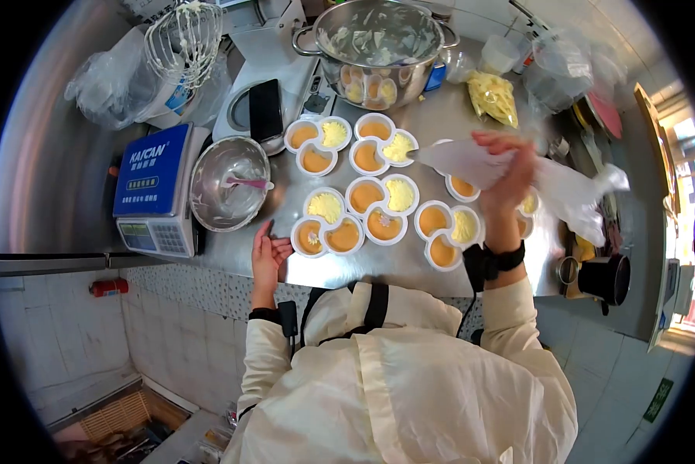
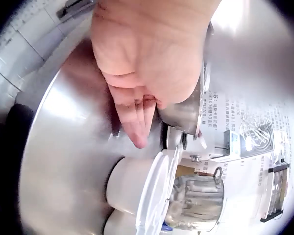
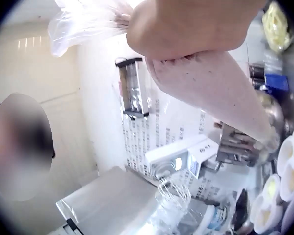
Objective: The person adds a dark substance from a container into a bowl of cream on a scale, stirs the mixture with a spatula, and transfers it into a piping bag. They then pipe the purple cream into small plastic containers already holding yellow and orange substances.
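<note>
My right hand (image 1: 510, 166) grips a piping bag (image 3: 210, 88) of pale pinkish filling around its upper part, and the bag's twisted tail sticks out behind the hand. In the head view the bag's tip points left, right at the rim of a white three-part cup (image 1: 384, 131) that has a yellow shredded filling in one section. More such cups (image 1: 328, 221) stand around it, with tan filling and yellow shreds; two bear small pale dollops. My left hand (image 1: 266, 255), fingers loosely extended and holding nothing, is by the counter's front edge, close to a cup (image 2: 132, 183).
To the left stand a steel bowl (image 1: 208, 205) with a pink-handled spatula and a blue-and-white scale (image 1: 154, 174). A large pot (image 1: 382, 73), a phone (image 1: 266, 108) and a bag of yellow shreds (image 1: 493, 97) are at the back. A black container (image 1: 606, 278) sits at right.
</note>
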The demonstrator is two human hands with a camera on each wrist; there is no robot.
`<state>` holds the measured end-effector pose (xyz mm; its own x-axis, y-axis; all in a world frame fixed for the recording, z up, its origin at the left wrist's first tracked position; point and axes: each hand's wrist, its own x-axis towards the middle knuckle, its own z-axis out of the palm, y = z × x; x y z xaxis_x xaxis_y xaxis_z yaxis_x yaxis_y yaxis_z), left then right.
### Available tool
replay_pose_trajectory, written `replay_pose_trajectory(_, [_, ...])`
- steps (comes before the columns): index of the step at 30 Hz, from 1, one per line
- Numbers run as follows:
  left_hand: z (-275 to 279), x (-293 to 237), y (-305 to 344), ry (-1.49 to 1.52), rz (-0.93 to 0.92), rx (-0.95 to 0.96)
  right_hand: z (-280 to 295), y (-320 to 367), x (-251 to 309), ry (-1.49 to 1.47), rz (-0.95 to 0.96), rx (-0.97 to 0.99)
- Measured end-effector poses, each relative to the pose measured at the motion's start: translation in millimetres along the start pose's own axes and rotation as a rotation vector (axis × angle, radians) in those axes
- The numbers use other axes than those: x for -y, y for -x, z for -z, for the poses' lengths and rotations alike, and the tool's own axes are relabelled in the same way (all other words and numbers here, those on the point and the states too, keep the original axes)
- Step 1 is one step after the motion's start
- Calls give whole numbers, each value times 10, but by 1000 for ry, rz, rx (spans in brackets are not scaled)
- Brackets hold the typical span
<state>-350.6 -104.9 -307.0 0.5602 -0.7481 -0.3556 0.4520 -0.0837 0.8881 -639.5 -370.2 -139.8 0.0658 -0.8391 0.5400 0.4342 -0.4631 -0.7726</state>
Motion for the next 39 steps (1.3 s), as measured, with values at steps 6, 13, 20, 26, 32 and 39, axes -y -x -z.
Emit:
replay_pose_trajectory(6, [-87, -68, 45, -166, -36, -49, -532, -147, -500, 66, -352, 168])
replay_pose_trajectory(13, [-100, -53, 10, -114, -25, -116, -592, -327, -683, 0, -174, 258])
replay_pose_trajectory(20, [-26, 30, -19, -78, -57, -93, -398, -385, -497, -8, -116, 77])
replay_pose_trajectory(26, [4, 18, -25, -98, -23, -54, -179, -337, -405, -93, -130, -13])
replay_pose_trajectory(32, [20, -16, -18, -74, -7, -33, -121, -285, -357, -77, -171, 1])
replay_pose_trajectory(39, [-45, -12, -7, -125, -45, -49, -339, -311, -630, -59, -74, 148])
